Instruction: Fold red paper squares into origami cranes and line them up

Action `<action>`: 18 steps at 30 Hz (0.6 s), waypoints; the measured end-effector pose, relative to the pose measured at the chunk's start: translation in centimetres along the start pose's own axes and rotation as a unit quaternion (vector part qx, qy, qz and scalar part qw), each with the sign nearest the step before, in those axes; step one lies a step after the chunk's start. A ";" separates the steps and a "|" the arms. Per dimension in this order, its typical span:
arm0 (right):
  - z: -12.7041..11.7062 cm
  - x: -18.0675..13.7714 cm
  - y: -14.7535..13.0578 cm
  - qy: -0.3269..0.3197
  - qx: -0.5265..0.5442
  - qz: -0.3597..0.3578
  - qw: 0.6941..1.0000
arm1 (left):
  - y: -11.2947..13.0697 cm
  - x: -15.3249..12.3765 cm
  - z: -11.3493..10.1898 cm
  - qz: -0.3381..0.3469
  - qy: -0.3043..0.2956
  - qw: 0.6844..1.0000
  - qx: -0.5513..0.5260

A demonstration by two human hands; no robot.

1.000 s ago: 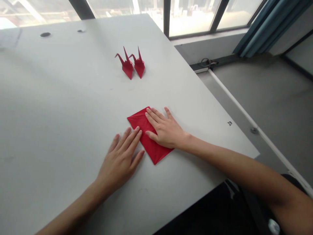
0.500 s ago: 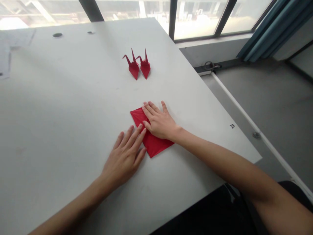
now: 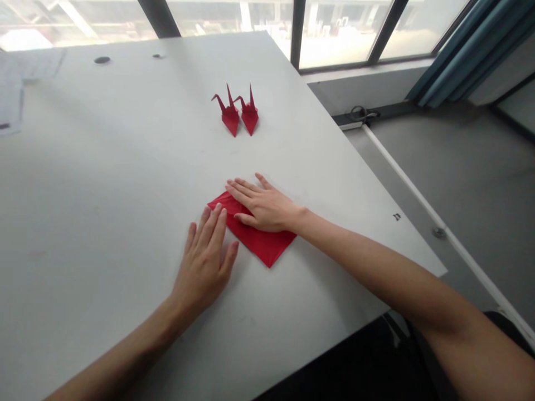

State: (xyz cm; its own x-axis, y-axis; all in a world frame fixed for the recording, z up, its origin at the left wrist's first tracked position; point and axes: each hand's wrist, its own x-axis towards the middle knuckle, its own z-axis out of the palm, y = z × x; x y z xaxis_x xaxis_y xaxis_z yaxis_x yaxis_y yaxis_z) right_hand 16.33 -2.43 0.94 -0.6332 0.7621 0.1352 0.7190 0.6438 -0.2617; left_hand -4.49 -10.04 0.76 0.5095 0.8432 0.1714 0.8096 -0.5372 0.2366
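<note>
So a piece of red folded paper (image 3: 268, 249) is laid flat on the white table (image 3: 104, 178), pretty close to the near edge, with one corner pointed toward the wearer. Most of it is covered by the right hand (image 3: 265, 208), which is spread palm-down on top, thumb and little finger held away from the other fingers, nothing pinched. The left hand (image 3: 203, 262) is kept flat too, thumb held out, fingertips set at the paper's left edge, and again nothing is clamped; whether any real pressure is applied can't be told. Farther back, two red paper cranes are stood side by side, a left one (image 3: 230, 120) and a right one (image 3: 250, 118). Behind all that, windows (image 3: 346, 33) are flanked by a blue curtain (image 3: 453, 58) on the right.
</note>
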 end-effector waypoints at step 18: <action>-1.2 -8.0 -1.3 -0.022 -0.017 -0.006 1.000 | -0.2 0.1 0.2 0.017 -0.031 0.998 0.046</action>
State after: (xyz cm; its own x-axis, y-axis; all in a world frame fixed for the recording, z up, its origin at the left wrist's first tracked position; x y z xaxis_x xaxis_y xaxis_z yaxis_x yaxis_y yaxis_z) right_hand 20.77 -9.25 1.32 -0.6536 0.7507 0.0961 0.7197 0.6558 -0.2279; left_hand -4.52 -9.87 0.50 0.5518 0.8255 0.1184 0.8135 -0.5641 0.1416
